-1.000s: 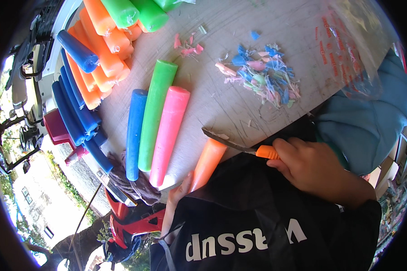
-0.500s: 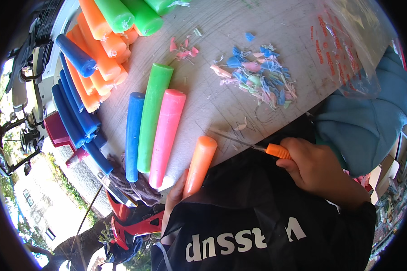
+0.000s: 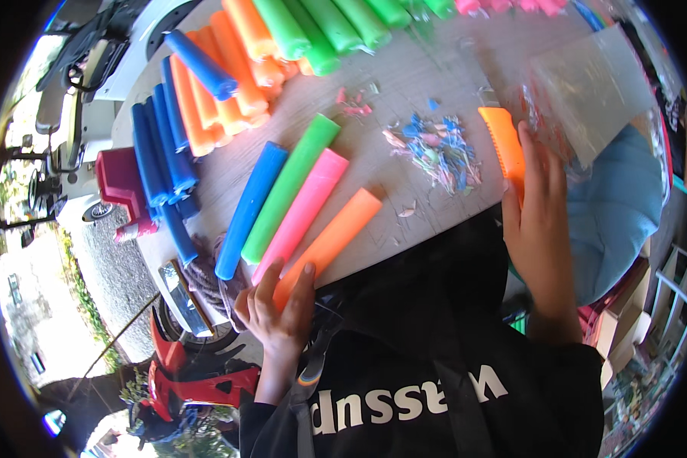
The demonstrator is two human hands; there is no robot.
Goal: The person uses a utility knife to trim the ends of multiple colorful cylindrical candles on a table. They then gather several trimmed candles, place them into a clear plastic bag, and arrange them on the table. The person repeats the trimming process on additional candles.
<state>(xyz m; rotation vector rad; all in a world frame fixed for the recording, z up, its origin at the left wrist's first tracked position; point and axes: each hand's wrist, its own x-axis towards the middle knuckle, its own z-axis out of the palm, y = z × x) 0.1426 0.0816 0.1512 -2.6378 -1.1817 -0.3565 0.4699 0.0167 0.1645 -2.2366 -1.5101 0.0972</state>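
One orange candle (image 3: 332,237) lies at the table's (image 3: 450,76) near edge beside a pink candle (image 3: 304,212), its near end pinched between the left hand's (image 3: 282,314) fingers. Toward the right edge, the right hand's (image 3: 538,214) outstretched fingers touch an orange-handled knife (image 3: 502,145), their grip unclear. Setting-down appears underway; the next move likely calls for release.

Near: 1 blue wax cylinder (image 3: 250,210), 1 green wax cylinder (image 3: 291,191), 1 pink wax cylinder (image 3: 305,211), 1 orange wax cylinder (image 3: 336,233). Right: 1 orange-handled knife (image 3: 501,145). Far-left orange cylinders (image 3: 240,72) overlap, uncountable.
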